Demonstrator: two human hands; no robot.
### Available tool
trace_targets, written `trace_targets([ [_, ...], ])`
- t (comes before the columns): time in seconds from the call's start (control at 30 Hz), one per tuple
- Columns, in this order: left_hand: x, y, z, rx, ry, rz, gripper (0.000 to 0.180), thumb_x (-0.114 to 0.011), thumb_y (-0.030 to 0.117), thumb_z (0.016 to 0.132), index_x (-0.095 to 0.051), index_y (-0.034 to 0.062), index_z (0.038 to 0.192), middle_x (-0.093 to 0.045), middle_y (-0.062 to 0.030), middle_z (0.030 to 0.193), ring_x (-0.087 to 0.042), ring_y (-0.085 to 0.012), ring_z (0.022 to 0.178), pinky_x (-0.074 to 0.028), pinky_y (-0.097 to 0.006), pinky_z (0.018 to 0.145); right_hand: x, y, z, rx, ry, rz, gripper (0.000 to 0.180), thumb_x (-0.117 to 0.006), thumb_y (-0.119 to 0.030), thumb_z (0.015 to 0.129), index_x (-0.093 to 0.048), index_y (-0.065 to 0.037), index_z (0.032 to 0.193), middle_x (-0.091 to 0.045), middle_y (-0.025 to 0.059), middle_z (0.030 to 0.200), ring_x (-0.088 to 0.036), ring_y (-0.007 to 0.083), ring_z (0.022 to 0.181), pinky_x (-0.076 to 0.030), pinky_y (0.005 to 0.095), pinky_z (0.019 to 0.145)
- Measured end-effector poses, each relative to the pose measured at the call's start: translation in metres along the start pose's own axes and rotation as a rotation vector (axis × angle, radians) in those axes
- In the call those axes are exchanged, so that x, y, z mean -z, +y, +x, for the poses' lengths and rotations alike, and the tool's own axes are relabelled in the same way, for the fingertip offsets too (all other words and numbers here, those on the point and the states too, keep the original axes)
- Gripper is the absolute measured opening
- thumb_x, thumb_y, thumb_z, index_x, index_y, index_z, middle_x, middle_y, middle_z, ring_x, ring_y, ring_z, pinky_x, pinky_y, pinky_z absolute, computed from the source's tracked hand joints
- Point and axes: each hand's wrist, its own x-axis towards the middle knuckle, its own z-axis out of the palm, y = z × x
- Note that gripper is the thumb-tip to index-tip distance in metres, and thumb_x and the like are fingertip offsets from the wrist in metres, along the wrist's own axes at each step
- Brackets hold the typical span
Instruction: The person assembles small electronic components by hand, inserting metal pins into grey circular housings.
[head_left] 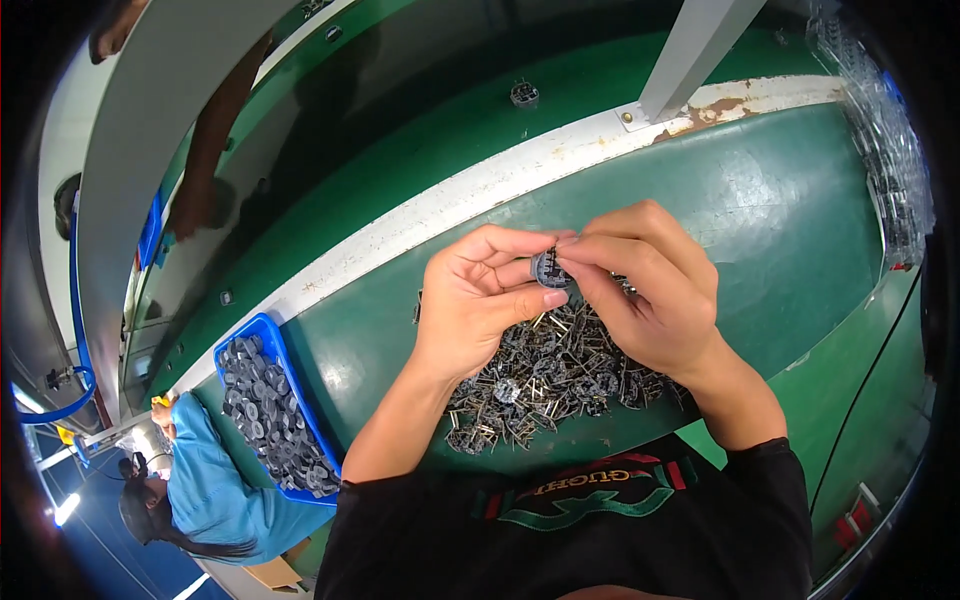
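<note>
Between the thumb and fingers of my left hand [465, 300] is a small round grey plastic part [549, 270], with black pieces showing on its face. My right hand [650, 275] is closed in a pinch at the same part's right edge; its fingertips meet those of my left hand there. Whether a smaller piece sits in the right fingertips is hidden. Below both hands, a heap of small dark parts with brass-coloured metal pins [530, 385] lies on the green table [770, 200].
A blue tray [318, 440] of grey round caps [270, 410] stands at left. Beyond a white rail [430, 220] runs a green belt carrying a few parts, one [524, 94] at the top. Clear plastic trays [890, 150] are stacked far right. A person in blue [225, 490] works at lower left.
</note>
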Motion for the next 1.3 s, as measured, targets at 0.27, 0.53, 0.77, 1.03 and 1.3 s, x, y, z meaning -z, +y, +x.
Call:
trace_targets([
  [0.27,0.0,-0.004,-0.001,-0.013,0.031,0.064,0.039,-0.065,-0.021,0.081,-0.06,-0.0058,0.116,-0.062,-0.0248,0.129,-0.066,-0.0246,0.113,-0.06,-0.034,0.092,0.0,0.006,-0.002,0.078,-0.079,-0.066,0.029,-0.074,0.007,0.063,-0.068,0.0,0.091,-0.064,0.0085,0.083,-0.06,0.0237,0.068,-0.049,0.0325,0.057],
  [0.53,0.0,0.003,-0.003,0.004,0.071,0.151,0.036,-0.068,-0.016,0.083,-0.063,-0.0063,0.118,-0.067,-0.0191,0.12,-0.067,-0.0212,0.109,-0.059,-0.032,0.091,-0.004,0.007,-0.008,0.038,-0.141,-0.106,0.031,-0.071,0.007,0.064,-0.067,-0.001,0.094,-0.062,0.0074,0.088,-0.06,0.0241,0.072,-0.05,0.033,0.06],
  [0.77,0.016,0.014,0.022,0.052,0.168,0.285,0.027,-0.07,-0.01,0.085,-0.067,-0.0078,0.112,-0.073,-0.015,0.106,-0.071,-0.0171,0.095,-0.057,-0.028,0.089,0.002,0.014,-0.001,-0.293,-0.252,0.176,0.033,-0.07,0.006,0.074,-0.069,-0.004,0.105,-0.064,0.0089,0.093,-0.064,0.0272,0.079,-0.053,0.0361,0.067],
  [1.03,0.077,0.04,0.095,-0.231,0.556,1.059,0.019,-0.072,0.009,0.084,-0.074,-0.002,0.1,-0.075,-0.0139,0.095,-0.073,-0.0195,0.086,-0.055,-0.029,0.078,-0.001,0.021,-0.013,-0.033,-0.623,-0.249,0.013,-0.073,-0.009,0.076,-0.066,-0.005,0.087,-0.055,0.0058,0.089,-0.056,0.0266,0.087,-0.048,0.0385,0.079],
  [1.3,0.089,0.047,0.135,-0.082,0.44,1.521,0.042,-0.077,0.038,0.08,-0.075,0.0039,0.105,-0.074,-0.0148,0.102,-0.07,-0.0272,0.096,-0.053,-0.035,0.087,0.003,0.03,-0.016,-0.046,-0.661,-0.25,0.013,-0.073,-0.01,0.073,-0.061,-0.007,0.078,-0.056,0.0066,0.085,-0.057,0.0267,0.087,-0.049,0.039,0.078],
])
